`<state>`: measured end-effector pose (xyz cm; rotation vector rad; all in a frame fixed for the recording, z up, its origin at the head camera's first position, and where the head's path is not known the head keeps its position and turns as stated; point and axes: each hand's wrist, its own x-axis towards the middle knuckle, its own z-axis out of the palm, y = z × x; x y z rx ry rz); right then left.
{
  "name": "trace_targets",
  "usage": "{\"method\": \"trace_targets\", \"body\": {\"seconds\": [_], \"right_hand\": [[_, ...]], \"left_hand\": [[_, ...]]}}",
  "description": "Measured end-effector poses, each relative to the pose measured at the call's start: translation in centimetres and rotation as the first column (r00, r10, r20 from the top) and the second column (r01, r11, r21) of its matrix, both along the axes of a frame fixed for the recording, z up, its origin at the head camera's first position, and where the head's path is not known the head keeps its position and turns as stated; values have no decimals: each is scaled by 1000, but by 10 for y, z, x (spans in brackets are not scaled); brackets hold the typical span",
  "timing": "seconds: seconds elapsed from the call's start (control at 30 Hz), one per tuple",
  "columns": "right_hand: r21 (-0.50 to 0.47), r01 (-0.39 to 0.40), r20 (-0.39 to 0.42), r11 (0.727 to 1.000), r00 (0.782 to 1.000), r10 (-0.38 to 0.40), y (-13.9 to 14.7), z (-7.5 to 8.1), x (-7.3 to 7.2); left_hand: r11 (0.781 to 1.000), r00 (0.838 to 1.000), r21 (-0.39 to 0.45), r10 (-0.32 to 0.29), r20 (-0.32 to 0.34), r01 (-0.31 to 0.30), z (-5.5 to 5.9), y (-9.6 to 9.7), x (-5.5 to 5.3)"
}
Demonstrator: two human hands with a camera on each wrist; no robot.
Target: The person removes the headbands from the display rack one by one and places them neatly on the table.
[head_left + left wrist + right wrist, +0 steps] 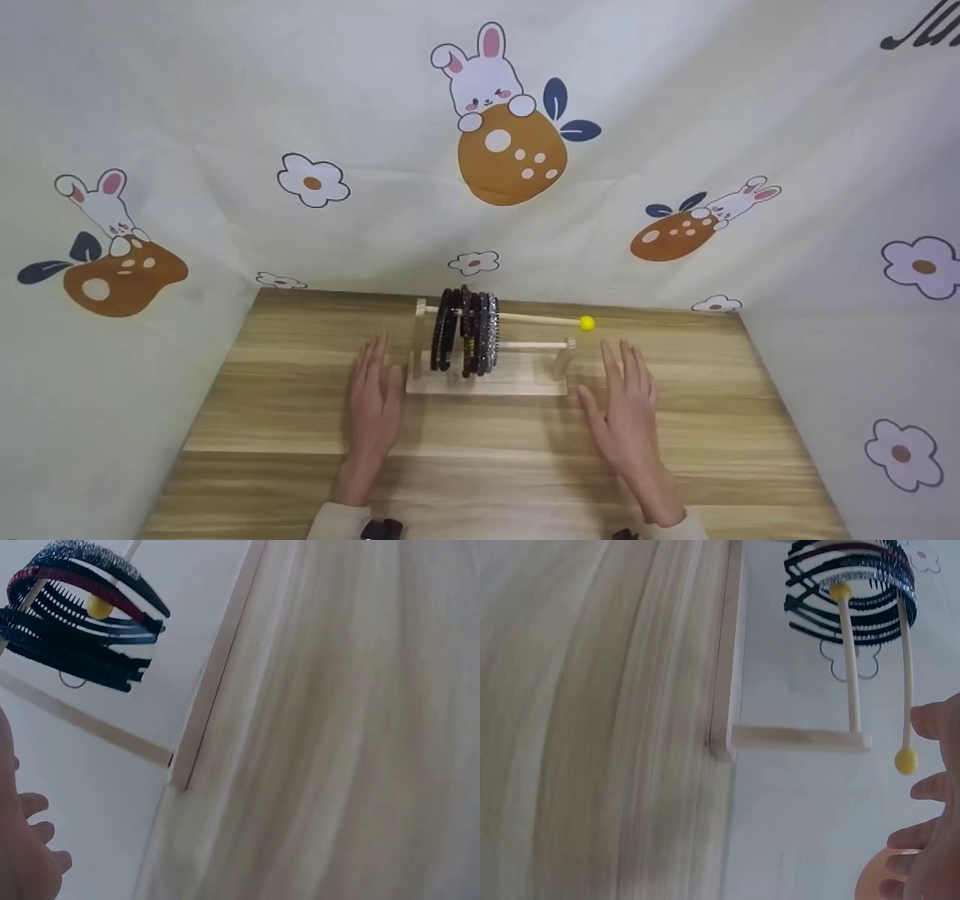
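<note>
A light wooden rack [480, 387] stands near the back of the table, with two thin rods above its base. Several dark headbands [487, 330], some glittery and with comb teeth, hang on the rods towards the left. The upper rod [907, 682] ends in a yellow ball [587, 323] on the right. My left hand [373, 412] lies just left of the rack, fingers fairly straight and pointing away, holding nothing. On the other side my right hand [628, 412] has its fingers spread, close to the rack's right end and also without anything in it.
The wood-grain table [487, 465] is closed in at the back and sides by a pale cloth [375, 90] printed with rabbits and flowers. A dark strap [382, 529] shows at my left wrist.
</note>
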<state>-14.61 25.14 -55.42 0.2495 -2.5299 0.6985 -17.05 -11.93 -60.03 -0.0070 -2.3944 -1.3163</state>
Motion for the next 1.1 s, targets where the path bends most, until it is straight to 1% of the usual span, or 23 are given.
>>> {"method": "trace_targets", "body": {"seconds": [0.1,0.2,0.27,0.33,0.43,0.5,0.57,0.7,0.77,0.83,0.87,0.97,1.1], "right_hand": [[-53,3,-52,999,999,-6,-13,1,1],[-108,7,-91,994,996,-17,-23,3,2],[-139,8,-107,990,994,-24,-27,5,1],[-165,7,-123,986,992,-28,-29,8,1],[-207,-10,-143,978,989,-20,-32,12,0],[-229,-28,-161,973,987,-9,-36,13,-1],[-245,-45,-175,969,985,1,-42,15,-3],[-270,-65,-191,961,982,12,-53,17,-6],[-307,-88,-178,948,983,33,-57,19,-8],[-363,-117,-144,924,987,69,-61,21,-10],[-397,-131,-121,908,989,90,-62,21,-11],[-485,-147,-48,862,989,142,-67,23,-14],[-538,-146,-3,830,985,171,-73,24,-21]], "left_hand": [[993,999,112,37,-5,-36,-7,6,2],[972,998,231,61,-29,-52,-13,13,3],[947,998,319,43,-39,-28,-15,17,3],[914,999,406,2,-47,17,-18,21,1],[862,997,501,-54,-57,75,-23,26,-3],[832,996,548,-60,-66,86,-25,29,-5],[815,997,575,-39,-72,74,-27,31,-6],[793,996,605,-12,-87,62,-30,35,-7],[783,994,616,-26,-106,86,-32,36,-8],[775,991,621,-54,-120,118,-34,37,-9],[778,990,615,-67,-124,130,-35,38,-9],[806,991,576,-92,-102,134,-38,39,-9],[857,992,498,-114,-57,128,-41,41,-10]]}}
